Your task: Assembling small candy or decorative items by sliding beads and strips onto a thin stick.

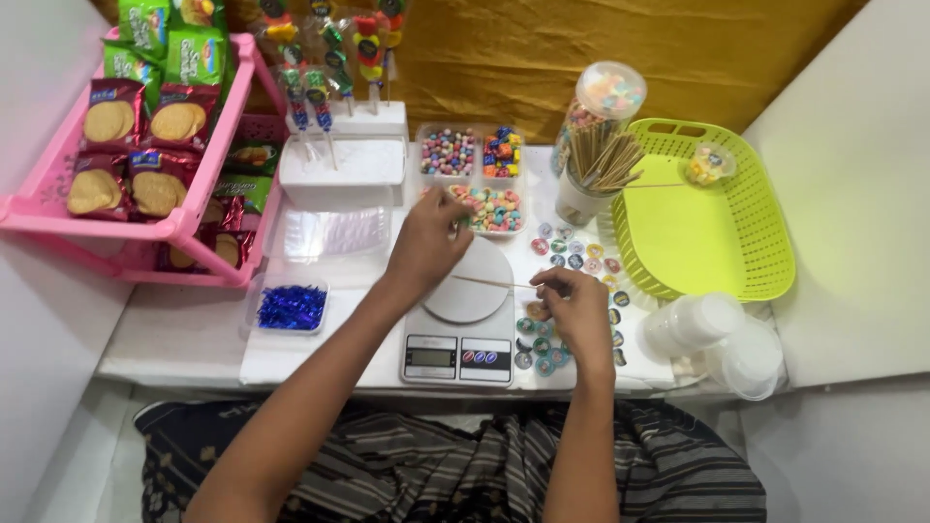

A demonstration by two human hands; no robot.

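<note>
Nearest the person, a white kitchen scale [458, 356] with a round platform sits on the white table [184, 339]. Round stickers [542, 353] lie scattered just to its right.

The right hand [572, 312] hovers over the stickers, fingers pinched closed on one end of a thin wooden skewer [494, 283]. The skewer lies nearly level and extends leftward above the scale platform.

The left hand [426, 244] is raised above the far edge of the scale, fingers bunched narrowly at the rim of a clear tray of pastel candies [489, 208]. Whether the fingertips hold a candy cannot be determined.

To the left of the scale, a small clear tub of blue foil shreds [291, 306] stands near a stack of clear wrappers [329, 232]. To the right, clear plastic cups [693, 324] lie on their sides beside a green perforated basket [746, 261].

Farther back, two more compartments hold mixed coloured candies [450, 152]. A white cup of wooden skewers [596, 169] stands to their right. A white foam block [344, 160] supports finished candy sticks. A pink rack [58, 208] of biscuit packets occupies the far left.
</note>
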